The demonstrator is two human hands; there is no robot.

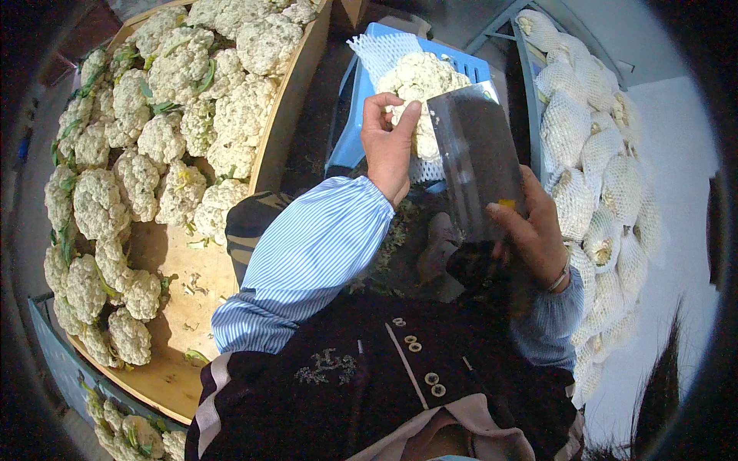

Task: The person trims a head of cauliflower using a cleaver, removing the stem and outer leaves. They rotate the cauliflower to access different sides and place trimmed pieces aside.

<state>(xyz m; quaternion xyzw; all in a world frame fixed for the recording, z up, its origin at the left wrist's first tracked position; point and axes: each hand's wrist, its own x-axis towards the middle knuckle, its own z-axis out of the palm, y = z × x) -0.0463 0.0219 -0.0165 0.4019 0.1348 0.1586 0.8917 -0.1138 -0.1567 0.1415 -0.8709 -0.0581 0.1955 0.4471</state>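
Note:
A trimmed white cauliflower head (424, 78) rests on white foam netting (385, 53) over a light-blue plastic crate (350, 141). My left hand (389, 144) is at its near left side, thumb and forefinger bent close together; whether they grip a bit of it cannot be told. My right hand (533, 227) holds a broad, dark, shiny-bladed cleaver (478, 155) by its near end, where a small orange-yellow patch shows. The blade stands just right of the cauliflower and covers part of it. Its handle is mostly hidden by my fingers and shadow.
On the left, a wooden-sided bin (288, 86) holds many untrimmed-looking cauliflowers (101, 201), with leaf scraps on its floor. On the right, a grey-blue-edged container (527, 104) is heaped with cauliflowers in white foam nets (568, 129). More cauliflowers (138, 435) lie at the bottom left.

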